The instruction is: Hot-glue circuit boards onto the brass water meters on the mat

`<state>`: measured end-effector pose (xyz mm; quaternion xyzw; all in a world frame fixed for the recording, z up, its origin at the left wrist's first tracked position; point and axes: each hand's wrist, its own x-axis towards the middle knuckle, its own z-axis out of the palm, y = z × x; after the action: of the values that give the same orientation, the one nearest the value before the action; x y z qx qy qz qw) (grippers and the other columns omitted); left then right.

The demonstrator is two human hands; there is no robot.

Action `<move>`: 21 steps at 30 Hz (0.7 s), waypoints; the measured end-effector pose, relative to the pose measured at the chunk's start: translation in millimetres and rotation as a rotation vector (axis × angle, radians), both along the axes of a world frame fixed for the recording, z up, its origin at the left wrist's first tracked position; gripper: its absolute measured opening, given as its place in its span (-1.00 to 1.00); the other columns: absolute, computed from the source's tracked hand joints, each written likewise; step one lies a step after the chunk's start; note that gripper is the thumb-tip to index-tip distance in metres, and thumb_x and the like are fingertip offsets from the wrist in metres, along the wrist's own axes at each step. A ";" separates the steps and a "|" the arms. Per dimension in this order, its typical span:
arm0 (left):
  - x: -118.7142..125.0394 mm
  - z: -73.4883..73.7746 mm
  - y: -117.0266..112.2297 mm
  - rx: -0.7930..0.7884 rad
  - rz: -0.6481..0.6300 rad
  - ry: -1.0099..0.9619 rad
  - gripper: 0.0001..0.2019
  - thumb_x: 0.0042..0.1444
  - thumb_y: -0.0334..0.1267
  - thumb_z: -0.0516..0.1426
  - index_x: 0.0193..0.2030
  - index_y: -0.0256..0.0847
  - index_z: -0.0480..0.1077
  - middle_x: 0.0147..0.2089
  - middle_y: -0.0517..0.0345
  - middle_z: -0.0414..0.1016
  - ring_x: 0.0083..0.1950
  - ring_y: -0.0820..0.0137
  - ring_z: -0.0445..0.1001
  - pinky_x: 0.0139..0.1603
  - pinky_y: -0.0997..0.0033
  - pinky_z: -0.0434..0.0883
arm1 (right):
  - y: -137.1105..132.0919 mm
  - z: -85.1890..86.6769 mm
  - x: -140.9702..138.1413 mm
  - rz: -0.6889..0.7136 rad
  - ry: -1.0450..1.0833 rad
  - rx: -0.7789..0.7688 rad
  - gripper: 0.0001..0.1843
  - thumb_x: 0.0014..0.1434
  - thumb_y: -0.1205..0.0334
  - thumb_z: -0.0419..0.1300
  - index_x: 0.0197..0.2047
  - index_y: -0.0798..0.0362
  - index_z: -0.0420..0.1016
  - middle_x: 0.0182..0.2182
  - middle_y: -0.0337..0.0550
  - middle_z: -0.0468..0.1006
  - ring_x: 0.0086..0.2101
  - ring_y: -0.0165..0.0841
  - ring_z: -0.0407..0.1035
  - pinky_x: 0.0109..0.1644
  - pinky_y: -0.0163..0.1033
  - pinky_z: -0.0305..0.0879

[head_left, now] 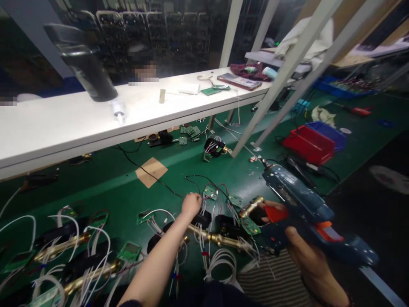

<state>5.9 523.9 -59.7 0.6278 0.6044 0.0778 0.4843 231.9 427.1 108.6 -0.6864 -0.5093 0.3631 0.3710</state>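
Your right hand (302, 245) grips the glue gun (297, 192) over the bench's (236, 170) right edge, while your left hand (191, 205), its grip unclear, has open room toward the cardboard (152, 165).

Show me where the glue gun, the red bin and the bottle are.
Glue gun (298, 192), head view: on its blue barrel.
Red bin (310, 147), head view: on its wall.
Bottle (91, 76), head view: on its dark body.

White shelf (64, 121) glares; racks (179, 42) behind look dim, possibly blurred.
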 end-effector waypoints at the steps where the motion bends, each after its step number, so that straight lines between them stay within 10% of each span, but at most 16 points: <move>1: 19.0 -2.5 4.4 0.006 -0.061 0.038 -0.82 0.12 -0.40 0.07 -0.20 -0.37 0.47 -0.16 -0.07 0.47 -0.06 0.29 0.42 0.02 0.25 0.32 | 8.3 1.8 9.0 0.004 0.017 0.008 -0.37 0.15 -0.20 0.07 0.03 0.18 0.40 -0.16 0.08 0.42 -0.03 -0.18 0.31 0.08 -0.13 0.32; 8: 116.5 -25.8 16.5 -0.019 -0.201 0.401 -0.59 0.04 -0.39 0.19 0.04 -0.53 0.32 0.04 -0.27 0.29 0.05 0.11 0.33 -0.04 0.19 0.37 | 73.0 16.1 82.7 0.024 -0.077 0.180 -0.49 0.16 -0.02 0.14 0.08 0.13 0.35 -0.13 0.03 0.40 -0.10 -0.26 0.35 -0.19 -0.32 0.42; 13: 107.3 -30.8 28.9 -0.106 -0.124 0.546 -0.62 0.18 -0.61 -0.21 0.01 -0.44 0.30 0.02 -0.18 0.30 -0.06 0.28 0.42 -0.13 0.32 0.41 | 111.4 15.8 109.8 -0.005 -0.110 0.249 -0.53 0.17 -0.06 0.12 0.02 0.10 0.38 -0.17 0.02 0.40 -0.12 -0.28 0.35 -0.20 -0.32 0.42; 21: 98.8 -23.6 39.4 -0.281 0.083 0.622 -0.48 0.13 -0.11 0.12 0.07 -0.54 0.23 0.00 -0.31 0.25 0.01 0.12 0.38 -0.08 0.32 0.38 | 108.4 -36.4 76.1 0.093 0.258 -0.047 -0.49 0.22 -0.05 0.06 0.09 0.13 0.34 -0.20 0.05 0.42 -0.14 -0.24 0.36 -0.14 -0.26 0.42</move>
<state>104.7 563.3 -83.3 0.5234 0.7531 -0.1816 0.3548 308.0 535.6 72.1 -0.6182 -0.4799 0.4770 0.4002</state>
